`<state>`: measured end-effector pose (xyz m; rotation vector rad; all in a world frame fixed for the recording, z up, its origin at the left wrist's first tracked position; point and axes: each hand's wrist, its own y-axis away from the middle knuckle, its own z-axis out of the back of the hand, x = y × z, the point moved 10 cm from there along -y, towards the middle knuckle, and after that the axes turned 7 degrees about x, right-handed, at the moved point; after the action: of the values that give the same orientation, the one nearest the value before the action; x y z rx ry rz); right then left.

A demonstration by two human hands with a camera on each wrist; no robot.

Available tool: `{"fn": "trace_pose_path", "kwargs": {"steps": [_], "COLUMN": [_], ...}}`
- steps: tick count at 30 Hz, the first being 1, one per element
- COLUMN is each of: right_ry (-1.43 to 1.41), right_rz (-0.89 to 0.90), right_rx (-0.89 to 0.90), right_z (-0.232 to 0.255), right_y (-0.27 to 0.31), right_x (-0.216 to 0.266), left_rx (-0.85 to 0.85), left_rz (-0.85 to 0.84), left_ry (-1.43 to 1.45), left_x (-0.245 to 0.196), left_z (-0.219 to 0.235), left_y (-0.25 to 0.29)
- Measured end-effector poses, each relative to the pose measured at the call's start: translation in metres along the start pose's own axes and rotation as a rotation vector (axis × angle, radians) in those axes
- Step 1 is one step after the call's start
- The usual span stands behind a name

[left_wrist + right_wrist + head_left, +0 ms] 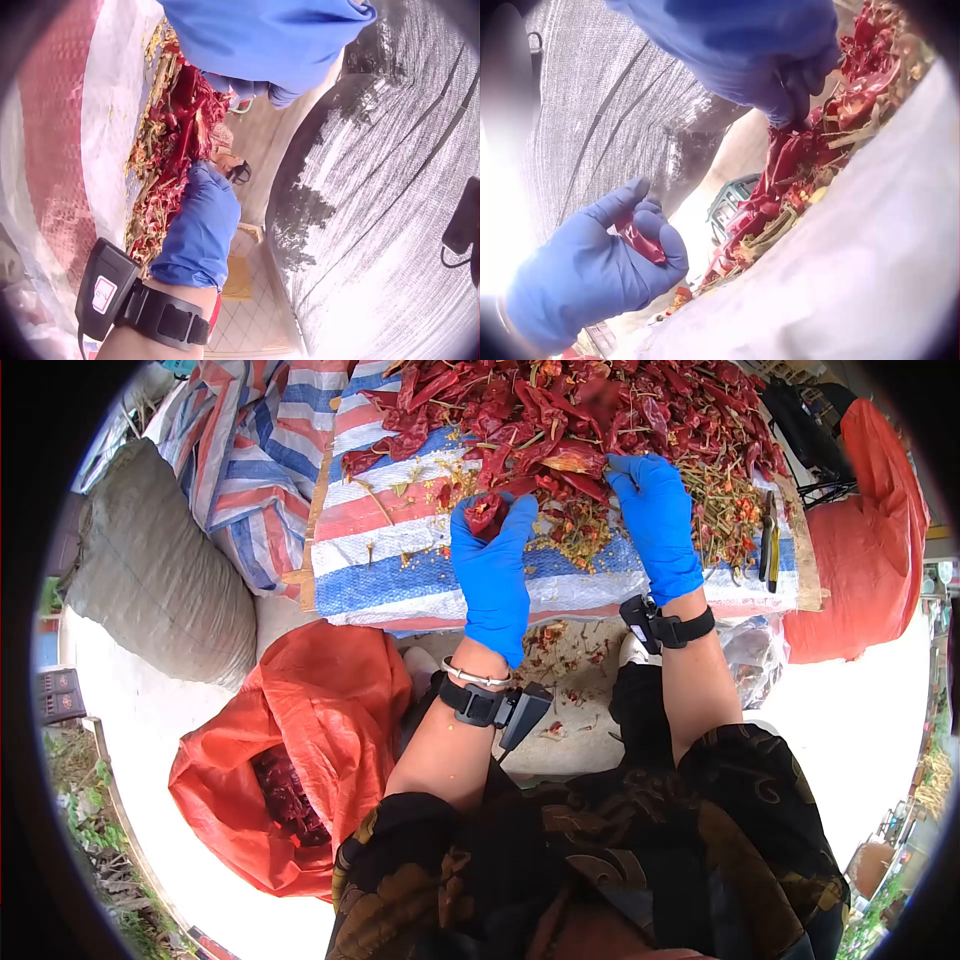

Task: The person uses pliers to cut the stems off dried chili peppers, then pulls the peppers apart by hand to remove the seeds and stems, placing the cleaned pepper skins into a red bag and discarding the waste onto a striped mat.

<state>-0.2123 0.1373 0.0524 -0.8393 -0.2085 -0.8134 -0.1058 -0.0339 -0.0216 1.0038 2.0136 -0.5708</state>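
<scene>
In the head view my left hand [495, 570], in a blue glove, holds a dried red chili pepper [486, 516] above the near part of the striped sheet. From the right wrist view, its fingers curl round that red chili [641, 241]. To the right, my gloved right hand [655, 525] is at the near edge of a heap of dried chilies [600, 410]. Its fingertips pinch a red chili [784, 154] there, partly hidden under the fingers. A yellowish-red chili [575, 463] lies just left of those fingertips. Stems and yellow seeds [580, 535] are scattered between both hands.
A red, white and blue striped sheet [370, 560] covers the board. Black-and-yellow snips [769, 545] lie at its right edge. An open red sack [330, 710] with dried chilies stands at lower left, a grey sack [160, 560] beyond it. Another red sack [850, 570] is at right.
</scene>
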Motion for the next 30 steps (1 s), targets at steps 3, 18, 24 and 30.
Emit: {"fn": "trace_pose_path", "kwargs": {"steps": [3, 18, 24, 30], "right_ry": [-0.331, -0.714, -0.828, -0.865], "right_rz": [-0.178, -0.503, -0.519, -0.290], "right_rx": [0.040, 0.445, 0.548, 0.488], "right_z": [0.004, 0.025, 0.019, 0.028], "right_y": [0.003, 0.034, 0.047, 0.030], "right_x": [-0.023, -0.013, 0.010, 0.008], "left_rx": [0.018, 0.293, 0.559, 0.444], "left_rz": [-0.032, -0.457, -0.682, -0.400], "left_ry": [-0.027, -0.422, -0.996, -0.652], "left_x": [-0.003, -0.026, -0.020, -0.009], "left_z": [-0.006, -0.066, -0.099, -0.085], "left_y": [0.001, 0.028, 0.046, 0.038]}}
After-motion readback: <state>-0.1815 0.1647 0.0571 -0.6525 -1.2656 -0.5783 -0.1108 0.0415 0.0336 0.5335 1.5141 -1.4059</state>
